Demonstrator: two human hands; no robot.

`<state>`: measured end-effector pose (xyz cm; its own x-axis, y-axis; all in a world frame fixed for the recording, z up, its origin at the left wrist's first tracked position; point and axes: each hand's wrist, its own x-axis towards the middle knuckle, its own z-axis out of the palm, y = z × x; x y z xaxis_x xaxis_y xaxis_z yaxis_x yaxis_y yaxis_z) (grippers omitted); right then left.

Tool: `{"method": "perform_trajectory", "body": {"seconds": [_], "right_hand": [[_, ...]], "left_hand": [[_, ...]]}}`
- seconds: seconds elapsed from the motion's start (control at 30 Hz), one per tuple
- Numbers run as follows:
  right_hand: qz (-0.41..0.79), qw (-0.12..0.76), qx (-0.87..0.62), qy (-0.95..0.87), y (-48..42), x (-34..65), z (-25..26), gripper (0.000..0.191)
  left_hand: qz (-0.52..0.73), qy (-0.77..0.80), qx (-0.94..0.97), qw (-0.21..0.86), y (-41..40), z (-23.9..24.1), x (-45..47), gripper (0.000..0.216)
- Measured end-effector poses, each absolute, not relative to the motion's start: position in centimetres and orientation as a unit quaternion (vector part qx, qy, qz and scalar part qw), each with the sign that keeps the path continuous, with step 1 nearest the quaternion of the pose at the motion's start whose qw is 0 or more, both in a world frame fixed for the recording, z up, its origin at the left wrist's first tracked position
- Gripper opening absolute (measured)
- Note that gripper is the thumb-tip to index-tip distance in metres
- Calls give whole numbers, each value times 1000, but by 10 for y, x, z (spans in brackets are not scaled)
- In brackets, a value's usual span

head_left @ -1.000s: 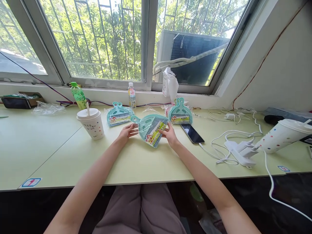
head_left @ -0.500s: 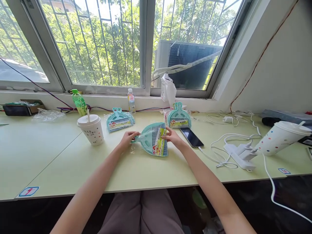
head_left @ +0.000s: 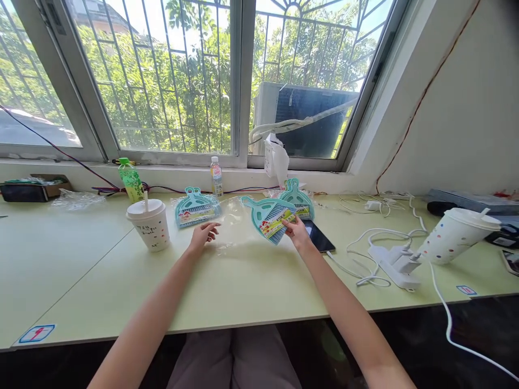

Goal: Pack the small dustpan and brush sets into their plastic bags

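Well, from far away I look down through the head camera, and my right hand [head_left: 295, 229] is closed on the right side of a blue-green dustpan [head_left: 261, 206]. A gray brush [head_left: 277, 236] sits against it, with a yellow label [head_left: 273, 222] across the bristles. The dustpan is tilted, its handle pointing up and to the left, over the middle of the pale green table [head_left: 227, 297]. I cannot tell if its bottom edge touches the table. My left hand [head_left: 206, 233] is well apart from the dustpan, its fingers a bit bent. Clear plastic [head_left: 232, 224] lies between that hand and the dustpan, and I cannot tell if the left fingers pinch it. 2 more dustpan sets are at the back: the left set [head_left: 196, 208] near my left hand, and the right set [head_left: 294, 188] partly hidden behind the dustpan I hold. A black phone [head_left: 321, 239] lies just beside my right hand, with a white cord [head_left: 343, 266] in its end. To the left stands a dotted cup [head_left: 152, 231] with a straw.
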<state>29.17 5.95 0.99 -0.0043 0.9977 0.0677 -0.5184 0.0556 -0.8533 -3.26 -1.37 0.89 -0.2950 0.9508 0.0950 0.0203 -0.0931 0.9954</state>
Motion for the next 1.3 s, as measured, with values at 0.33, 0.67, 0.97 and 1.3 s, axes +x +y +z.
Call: {"method": "perform_trajectory", "body": {"seconds": [0.33,0.67,0.97,1.3], "right_hand": [[618,609,-317,-383,54,284,7,54],[634,512,-361,-453,44,269,1,56],[634,514,-341,-466,34,258,0,59],[674,421,-285,-536,33,270,13,58]], "left_hand": [[739,448,282,417,-11,14,-68,59],[674,505,272,465,-9,15,-58,20],[569,547,382,481,-13,13,-48,44],[473,477,529,519,-39,8,22,68]]}}
